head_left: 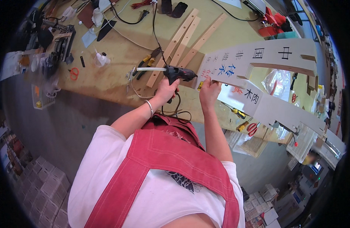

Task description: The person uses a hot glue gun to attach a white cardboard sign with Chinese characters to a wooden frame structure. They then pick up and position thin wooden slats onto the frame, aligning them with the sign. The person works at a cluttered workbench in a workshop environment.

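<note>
Black glue gun [179, 72], clasped in the left hand [167, 91], points right, toward the white board [244, 62] the right hand [210, 92] pinches.

The long, flat white board [235, 62] was marked across its face with black, blue and red characters, and a wide notch with a pale edge was cut into its near side. It was pinched near its left end. Just beside that end of the board, the black glue gun [179, 73] was held roughly level by its handle, its nozzle pointed toward the board. A whitish glue stick [150, 69] was seated in the rear, jutting away from the board.
</note>
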Tool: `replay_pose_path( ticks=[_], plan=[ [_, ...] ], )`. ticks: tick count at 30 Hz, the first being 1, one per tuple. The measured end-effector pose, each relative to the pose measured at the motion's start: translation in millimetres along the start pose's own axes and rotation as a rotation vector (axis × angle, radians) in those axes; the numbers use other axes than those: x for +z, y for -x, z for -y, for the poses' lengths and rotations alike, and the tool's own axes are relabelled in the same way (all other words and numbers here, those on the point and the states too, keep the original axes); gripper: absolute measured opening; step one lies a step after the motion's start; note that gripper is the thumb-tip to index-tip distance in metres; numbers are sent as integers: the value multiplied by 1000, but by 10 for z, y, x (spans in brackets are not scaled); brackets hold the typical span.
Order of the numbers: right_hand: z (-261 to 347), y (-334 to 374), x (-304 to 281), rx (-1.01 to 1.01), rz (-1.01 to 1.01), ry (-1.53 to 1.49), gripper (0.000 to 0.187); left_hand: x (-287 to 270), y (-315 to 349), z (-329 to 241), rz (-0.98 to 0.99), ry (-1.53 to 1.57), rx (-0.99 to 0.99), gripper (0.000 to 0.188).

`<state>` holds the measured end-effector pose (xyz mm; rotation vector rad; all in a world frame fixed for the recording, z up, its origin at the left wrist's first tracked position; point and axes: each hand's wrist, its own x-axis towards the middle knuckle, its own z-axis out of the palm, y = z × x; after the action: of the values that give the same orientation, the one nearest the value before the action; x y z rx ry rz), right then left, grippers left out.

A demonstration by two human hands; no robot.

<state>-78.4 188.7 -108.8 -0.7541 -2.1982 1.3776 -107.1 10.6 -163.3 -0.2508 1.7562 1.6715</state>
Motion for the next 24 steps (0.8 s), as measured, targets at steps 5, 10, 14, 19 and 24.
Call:
replay_pose_path(
  ticks=[5,10,14,19,24],
  plan=[
    [-1,-13,-33,-1,53,74,27,-15,44,-6,0,-2,5,23],
    [41,-11,-25,26,46,14,27,-32,43,11,23,-16,6,25],
    [52,-11,-13,7,39,-20,27,0,-6,-71,10,7,29,25],
    [97,-17,-37,31,73,8,30,17,-98,-82,27,52,51,25],
    [74,-17,-44,39,74,13,30,19,-64,-122,17,38,27,23]
  ],
)
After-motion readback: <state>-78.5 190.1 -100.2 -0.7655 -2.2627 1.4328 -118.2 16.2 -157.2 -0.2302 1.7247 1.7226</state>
